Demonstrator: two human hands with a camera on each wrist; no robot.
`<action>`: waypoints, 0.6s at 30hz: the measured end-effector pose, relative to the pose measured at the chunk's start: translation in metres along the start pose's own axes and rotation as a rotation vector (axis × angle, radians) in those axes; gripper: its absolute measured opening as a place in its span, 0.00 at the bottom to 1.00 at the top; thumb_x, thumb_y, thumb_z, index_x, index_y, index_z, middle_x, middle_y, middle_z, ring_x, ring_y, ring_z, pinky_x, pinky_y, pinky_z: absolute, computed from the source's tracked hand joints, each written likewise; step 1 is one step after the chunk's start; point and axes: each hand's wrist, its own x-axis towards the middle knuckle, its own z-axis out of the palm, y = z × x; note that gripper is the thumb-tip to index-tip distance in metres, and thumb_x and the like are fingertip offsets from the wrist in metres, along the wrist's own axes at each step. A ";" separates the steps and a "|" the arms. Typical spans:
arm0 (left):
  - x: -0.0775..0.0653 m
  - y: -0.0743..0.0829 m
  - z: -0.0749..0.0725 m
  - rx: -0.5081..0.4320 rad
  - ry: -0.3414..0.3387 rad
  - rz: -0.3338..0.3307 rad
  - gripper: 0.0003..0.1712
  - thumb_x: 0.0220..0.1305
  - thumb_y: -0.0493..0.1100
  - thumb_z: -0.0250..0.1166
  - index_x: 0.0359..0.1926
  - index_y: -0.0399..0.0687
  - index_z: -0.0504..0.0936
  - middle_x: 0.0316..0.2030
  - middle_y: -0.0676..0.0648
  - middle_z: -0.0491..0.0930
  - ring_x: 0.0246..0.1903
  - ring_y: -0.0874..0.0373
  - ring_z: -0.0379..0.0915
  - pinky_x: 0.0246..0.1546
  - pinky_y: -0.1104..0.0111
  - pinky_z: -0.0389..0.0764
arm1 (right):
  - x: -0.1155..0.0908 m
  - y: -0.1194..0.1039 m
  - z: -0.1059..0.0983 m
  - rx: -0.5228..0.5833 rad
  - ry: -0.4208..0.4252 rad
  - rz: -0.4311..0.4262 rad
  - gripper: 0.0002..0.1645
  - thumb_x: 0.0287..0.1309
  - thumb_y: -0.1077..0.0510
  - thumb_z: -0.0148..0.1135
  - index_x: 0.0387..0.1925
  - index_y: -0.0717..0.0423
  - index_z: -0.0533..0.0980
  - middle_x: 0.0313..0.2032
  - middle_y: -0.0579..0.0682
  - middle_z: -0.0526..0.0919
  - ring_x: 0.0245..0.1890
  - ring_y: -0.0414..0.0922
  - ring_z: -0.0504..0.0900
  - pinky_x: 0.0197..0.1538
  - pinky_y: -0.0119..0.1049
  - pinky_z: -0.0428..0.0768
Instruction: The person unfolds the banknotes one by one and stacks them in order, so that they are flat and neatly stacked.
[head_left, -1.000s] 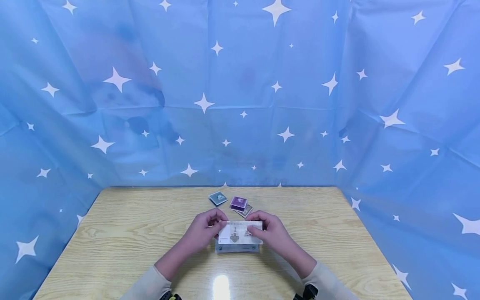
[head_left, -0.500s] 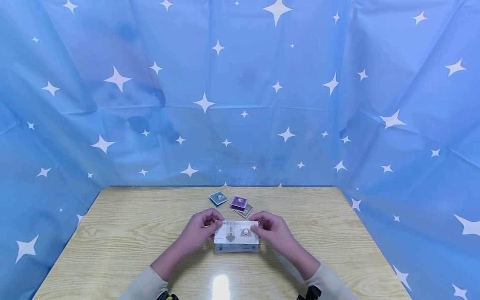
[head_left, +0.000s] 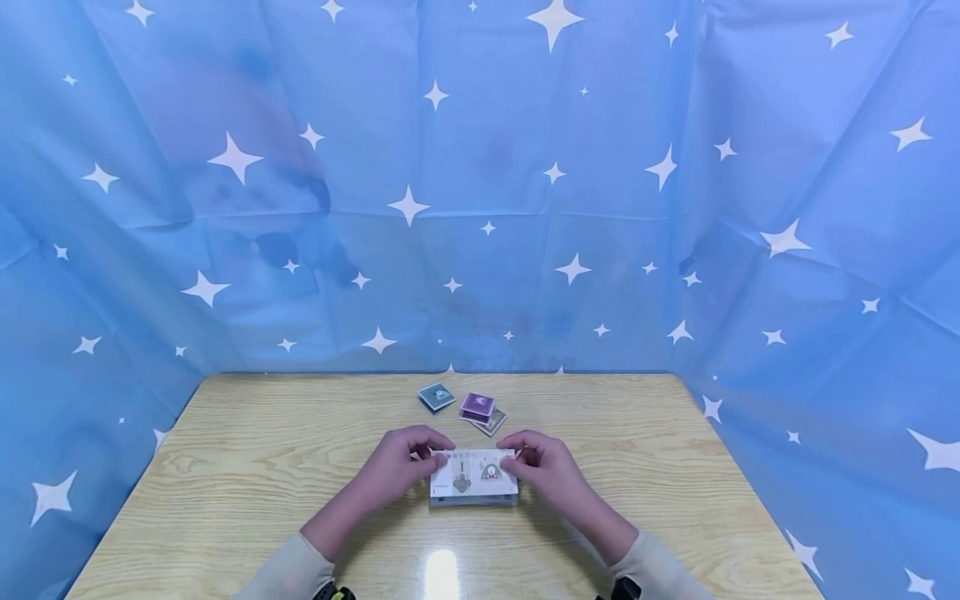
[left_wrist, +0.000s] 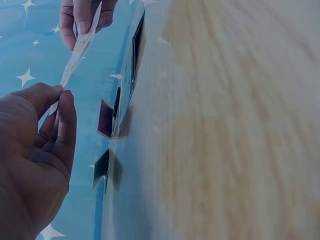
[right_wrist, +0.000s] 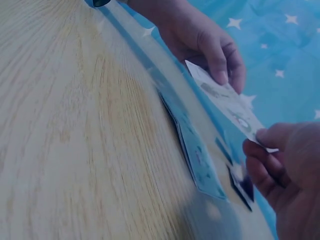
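Observation:
In the head view my left hand (head_left: 401, 462) and right hand (head_left: 545, 467) pinch opposite ends of a white play banknote (head_left: 472, 473) marked 1, with a cartoon figure on it. Both wrist views show this banknote (right_wrist: 225, 97) held in the air, apart from the table, between thumbs and fingers. Under it a pale blue note (head_left: 472, 501) lies on the table, mostly covered in the head view; from the right wrist the blue note (right_wrist: 200, 162) looks like a thin stack with a dark edge.
Behind the hands a folded purple note (head_left: 477, 405) rests over a brownish one (head_left: 491, 422). To their left lies a folded teal note (head_left: 437, 397). The wooden table (head_left: 262, 467) ends at a blue star-patterned cloth (head_left: 480, 275).
The white banknote first shifted slightly left, then came down toward me, so that it covers more of the blue note. Both hands moved with it. The folded notes stayed put.

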 end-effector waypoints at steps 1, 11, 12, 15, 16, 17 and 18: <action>0.000 -0.001 0.000 0.010 -0.005 0.001 0.12 0.73 0.36 0.73 0.52 0.55 0.93 0.47 0.57 0.89 0.38 0.58 0.81 0.34 0.67 0.85 | 0.000 0.001 0.000 -0.004 0.000 -0.005 0.15 0.68 0.64 0.76 0.55 0.60 0.87 0.27 0.48 0.81 0.27 0.37 0.75 0.31 0.27 0.73; 0.004 -0.007 0.001 0.107 -0.058 0.017 0.11 0.75 0.36 0.73 0.53 0.52 0.93 0.47 0.57 0.88 0.40 0.60 0.82 0.40 0.67 0.86 | 0.001 0.011 0.007 -0.085 -0.008 -0.029 0.15 0.67 0.64 0.77 0.54 0.57 0.88 0.34 0.49 0.83 0.30 0.40 0.78 0.33 0.28 0.77; 0.004 -0.008 0.001 0.121 -0.067 0.020 0.11 0.75 0.36 0.73 0.54 0.52 0.93 0.47 0.58 0.87 0.41 0.61 0.81 0.41 0.67 0.86 | 0.000 0.011 0.007 -0.100 -0.010 -0.032 0.14 0.67 0.64 0.76 0.53 0.56 0.88 0.34 0.48 0.84 0.31 0.40 0.78 0.33 0.29 0.78; 0.006 -0.009 0.002 0.156 -0.087 0.034 0.12 0.75 0.36 0.72 0.54 0.51 0.93 0.46 0.58 0.87 0.42 0.62 0.81 0.43 0.67 0.86 | 0.000 0.012 0.008 -0.150 -0.011 -0.046 0.13 0.68 0.65 0.76 0.53 0.55 0.88 0.35 0.45 0.84 0.31 0.40 0.78 0.34 0.29 0.79; 0.007 -0.009 0.002 0.163 -0.092 0.038 0.12 0.75 0.35 0.72 0.54 0.50 0.92 0.45 0.58 0.87 0.42 0.62 0.81 0.43 0.67 0.86 | 0.000 0.012 0.008 -0.165 -0.011 -0.052 0.13 0.68 0.65 0.76 0.52 0.54 0.89 0.36 0.44 0.83 0.31 0.39 0.78 0.35 0.30 0.79; 0.007 -0.009 0.003 0.171 -0.098 0.040 0.12 0.75 0.35 0.72 0.54 0.50 0.92 0.45 0.58 0.87 0.42 0.62 0.81 0.44 0.67 0.86 | 0.000 0.012 0.008 -0.178 -0.010 -0.059 0.13 0.68 0.65 0.76 0.52 0.54 0.89 0.36 0.44 0.83 0.32 0.39 0.79 0.35 0.30 0.79; 0.008 -0.009 0.003 0.178 -0.104 0.041 0.12 0.75 0.35 0.72 0.54 0.50 0.92 0.45 0.58 0.86 0.42 0.62 0.81 0.44 0.67 0.86 | 0.000 0.012 0.008 -0.191 -0.011 -0.066 0.13 0.68 0.65 0.76 0.52 0.54 0.89 0.36 0.43 0.83 0.32 0.39 0.79 0.35 0.30 0.79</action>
